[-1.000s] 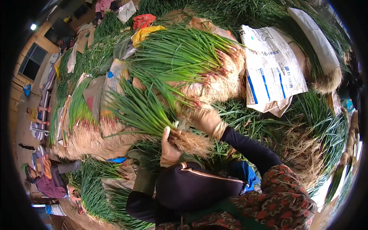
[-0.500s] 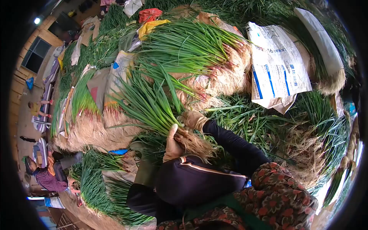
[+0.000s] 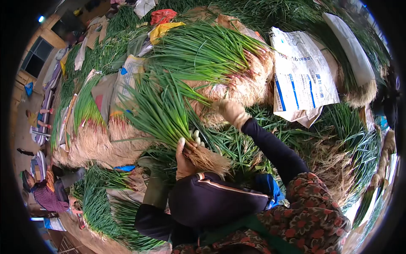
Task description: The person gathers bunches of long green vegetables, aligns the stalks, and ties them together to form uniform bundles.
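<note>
My gloved left hand (image 3: 185,158) is wrapped round a bundle of green onions (image 3: 167,120) near its roots; the leaves fan out to the upper left and the pale roots hang to the right. Above and to the right, my gloved right hand (image 3: 230,111) is closed at the root end of a few onion stalks (image 3: 195,94). Their reddish ends and roots are hidden by its fingers. Just beyond it lies a large heap of onions (image 3: 203,55) with reddish stems and a thick mass of tan roots (image 3: 249,86).
A white printed sack (image 3: 302,76) lies right of the heap. More onions with tan roots (image 3: 99,146) stand at the left. Loose leaves (image 3: 270,131) and a tangle of roots (image 3: 334,165) spread to the right. A person (image 3: 48,192) sits at the lower left.
My right hand went from the large heap to beside the held bundle, then back up and right to stalks at the heap's edge. My left hand keeps its hold on the bundle.
</note>
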Action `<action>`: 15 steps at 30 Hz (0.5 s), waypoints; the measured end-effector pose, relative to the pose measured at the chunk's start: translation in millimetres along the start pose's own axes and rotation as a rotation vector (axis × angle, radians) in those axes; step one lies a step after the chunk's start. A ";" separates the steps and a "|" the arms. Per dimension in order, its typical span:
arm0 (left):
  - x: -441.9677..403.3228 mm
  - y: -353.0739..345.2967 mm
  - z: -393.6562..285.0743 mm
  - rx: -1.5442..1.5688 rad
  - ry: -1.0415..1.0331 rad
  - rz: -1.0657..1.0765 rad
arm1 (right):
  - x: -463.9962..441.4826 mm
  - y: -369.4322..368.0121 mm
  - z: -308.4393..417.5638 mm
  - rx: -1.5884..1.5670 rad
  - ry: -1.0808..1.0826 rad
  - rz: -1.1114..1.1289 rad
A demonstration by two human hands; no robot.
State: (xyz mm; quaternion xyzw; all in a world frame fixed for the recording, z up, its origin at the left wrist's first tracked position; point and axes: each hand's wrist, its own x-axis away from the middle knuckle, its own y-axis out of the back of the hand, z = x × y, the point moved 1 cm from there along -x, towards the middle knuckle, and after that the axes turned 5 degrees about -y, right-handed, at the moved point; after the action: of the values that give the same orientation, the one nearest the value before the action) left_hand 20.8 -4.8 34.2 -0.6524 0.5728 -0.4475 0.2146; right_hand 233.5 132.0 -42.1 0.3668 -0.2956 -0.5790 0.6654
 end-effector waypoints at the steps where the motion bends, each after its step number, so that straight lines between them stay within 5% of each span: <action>1: 0.5 1.2 -2.3 -0.019 0.060 -0.016 | -2.9 31.4 21.9 0.156 -0.012 -0.114; 2: -0.2 1.3 -4.0 -0.023 0.050 0.003 | -17.5 24.9 16.3 0.266 -0.074 -0.034; 4: -2.6 1.2 -0.5 -0.036 0.069 0.041 | -7.0 27.1 25.2 0.113 0.248 -0.116; 6: -4.6 6.1 4.9 0.012 0.091 -0.052 | 19.6 52.8 61.5 0.138 0.048 0.076; 8: 2.4 -13.9 5.7 -0.104 0.137 -0.160 | 45.7 29.2 69.1 0.226 0.068 0.252; 11: -28.4 55.2 8.6 -0.023 0.282 -0.097 | 92.7 12.9 70.0 0.006 0.262 0.450; 14: -18.5 26.0 17.9 -0.128 0.135 -0.196 | 70.6 -1.5 33.4 -0.269 0.501 0.609; 15: -14.9 18.5 20.4 -0.125 0.185 -0.208 | 60.6 -11.6 32.8 -0.479 0.181 0.510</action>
State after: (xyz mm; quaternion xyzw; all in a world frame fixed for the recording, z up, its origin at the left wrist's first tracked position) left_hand 28.3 -0.2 4.2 -0.6763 0.5460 -0.4891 0.0724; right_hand 209.6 66.7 -35.3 0.1646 -0.1734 -0.4124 0.8791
